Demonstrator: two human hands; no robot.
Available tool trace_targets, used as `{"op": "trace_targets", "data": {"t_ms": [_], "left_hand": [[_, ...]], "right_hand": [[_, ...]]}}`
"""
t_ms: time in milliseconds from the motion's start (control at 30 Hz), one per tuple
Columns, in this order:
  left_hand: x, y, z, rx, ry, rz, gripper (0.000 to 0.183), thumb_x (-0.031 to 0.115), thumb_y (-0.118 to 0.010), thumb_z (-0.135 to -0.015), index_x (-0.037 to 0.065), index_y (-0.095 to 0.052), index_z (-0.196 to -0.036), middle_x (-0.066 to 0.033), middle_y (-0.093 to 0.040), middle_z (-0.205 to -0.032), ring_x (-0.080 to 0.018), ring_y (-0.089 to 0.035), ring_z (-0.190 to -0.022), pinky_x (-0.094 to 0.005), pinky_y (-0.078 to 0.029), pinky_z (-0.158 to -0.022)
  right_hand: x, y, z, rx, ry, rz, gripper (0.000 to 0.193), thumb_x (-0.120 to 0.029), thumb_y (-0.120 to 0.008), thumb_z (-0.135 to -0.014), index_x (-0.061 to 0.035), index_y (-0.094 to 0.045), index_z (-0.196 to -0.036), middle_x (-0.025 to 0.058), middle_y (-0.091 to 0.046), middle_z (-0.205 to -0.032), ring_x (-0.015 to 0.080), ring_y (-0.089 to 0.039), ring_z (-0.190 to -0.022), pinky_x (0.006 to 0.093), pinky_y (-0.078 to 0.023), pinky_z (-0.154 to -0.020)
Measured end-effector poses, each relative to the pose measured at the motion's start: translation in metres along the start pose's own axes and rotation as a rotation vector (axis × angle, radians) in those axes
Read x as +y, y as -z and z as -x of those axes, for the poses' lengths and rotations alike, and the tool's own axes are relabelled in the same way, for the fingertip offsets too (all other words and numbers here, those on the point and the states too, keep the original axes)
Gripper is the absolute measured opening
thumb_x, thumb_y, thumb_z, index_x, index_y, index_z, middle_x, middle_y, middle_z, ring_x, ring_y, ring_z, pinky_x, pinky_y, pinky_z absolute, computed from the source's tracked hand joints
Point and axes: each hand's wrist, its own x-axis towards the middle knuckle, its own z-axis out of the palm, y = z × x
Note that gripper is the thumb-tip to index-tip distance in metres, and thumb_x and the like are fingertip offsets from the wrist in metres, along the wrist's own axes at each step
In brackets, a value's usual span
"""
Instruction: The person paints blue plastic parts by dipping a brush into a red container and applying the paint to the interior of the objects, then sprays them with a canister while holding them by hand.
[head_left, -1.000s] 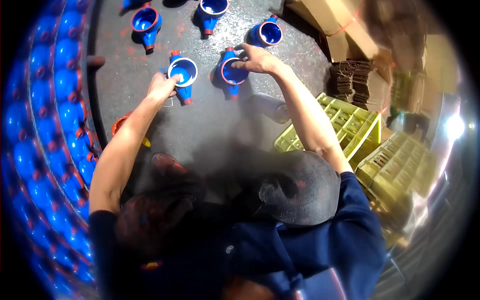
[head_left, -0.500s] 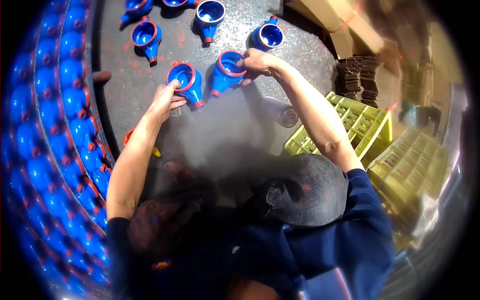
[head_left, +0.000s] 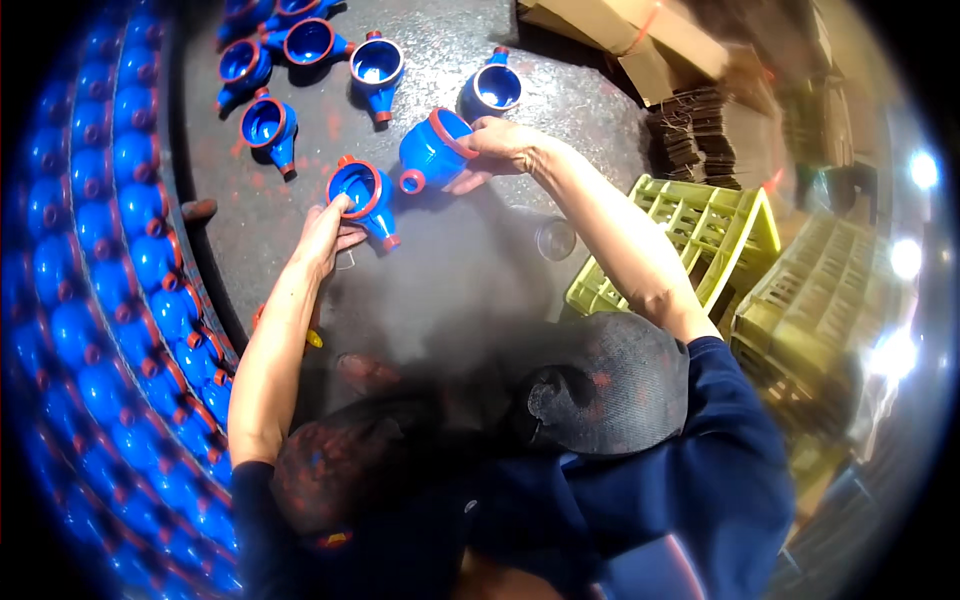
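Observation:
My left hand is closed around a blue water meter body with a red rim, thumb over the edge of its round opening and fingers beneath. That piece sits low, its opening facing up and one pipe end pointing toward me. To its right, my right hand grips a second blue meter body by the rim. This one is tilted, so its outer side and a red-ringed pipe end show. Just beyond stands another meter body, touched by neither hand.
Several more meter bodies stand on the dark grey worktop at the far left. Rows of blue bodies fill the left side. On the right are a yellow-green plastic crate, stacked cardboard dividers and a cardboard box.
The right-hand meter body has been tipped, its opening turning rightward and its pipe end toward me. The left-hand one stays held, slightly lower in view. The whole view has shifted a little.

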Motion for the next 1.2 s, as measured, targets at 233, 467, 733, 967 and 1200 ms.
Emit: {"op": "trace_targets", "data": {"t_ms": [233, 467, 733, 967, 1200], "left_hand": [[0.021, -0.046, 0.002, -0.034, -0.002, -0.166, 0.060, 0.031, -0.063, -0.086, -0.013, -0.043, -0.121, -0.0218, -0.062, -0.111, -0.0269, -0.067, -0.095, -0.0349, -0.059, -0.078], [0.048, -0.101, -0.024, -0.325, -0.074, -0.568, 0.054, 0.028, -0.062, -0.086, 0.000, -0.048, -0.130, -0.0135, -0.065, -0.112, -0.0206, -0.066, -0.094, -0.0343, -0.057, -0.074], [0.021, -0.203, -0.070, -0.310, -0.406, -0.801, 0.051, 0.033, -0.067, -0.081, -0.004, -0.061, -0.115, -0.0097, -0.068, -0.082, -0.0171, -0.063, -0.064, -0.0337, -0.051, -0.061], [0.055, -0.285, -0.078, -0.167, -0.418, -0.825, 0.055, 0.043, -0.069, -0.075, 0.011, -0.063, -0.118, -0.0180, -0.067, -0.114, -0.0336, -0.064, -0.108, -0.0414, -0.052, -0.090], [0.069, -0.272, -0.073, -0.498, -0.661, -0.749, 0.043, 0.028, -0.069, -0.081, 0.007, -0.062, -0.118, -0.0128, -0.067, -0.115, -0.0285, -0.061, -0.111, -0.0388, -0.049, -0.093]], "right_hand": [[-0.002, 0.021, 0.034, -0.044, 0.088, -0.139, 0.038, -0.012, -0.063, -0.092, 0.0139, -0.054, -0.117, 0.0274, -0.065, -0.108, 0.0365, -0.070, -0.091, 0.0456, -0.062, -0.078], [-0.012, 0.057, 0.069, 0.064, 0.181, -0.244, 0.037, -0.007, -0.066, -0.089, 0.0130, -0.054, -0.117, 0.0266, -0.064, -0.113, 0.0362, -0.068, -0.097, 0.0451, -0.062, -0.082], [-0.017, 0.096, 0.084, 0.036, 0.319, -0.573, 0.031, -0.003, -0.060, -0.092, 0.0080, -0.055, -0.120, 0.0245, -0.062, -0.118, 0.0365, -0.065, -0.103, 0.0475, -0.061, -0.084], [-0.028, 0.090, 0.095, 0.194, 0.369, -0.603, 0.026, -0.006, -0.048, -0.099, 0.0072, -0.055, -0.121, 0.0231, -0.060, -0.120, 0.0358, -0.064, -0.106, 0.0503, -0.061, -0.083], [-0.031, 0.080, 0.097, 0.168, 0.385, -0.584, 0.027, -0.006, -0.046, -0.100, 0.0069, -0.053, -0.123, 0.0230, -0.060, -0.121, 0.0360, -0.064, -0.105, 0.0500, -0.062, -0.082]]}}
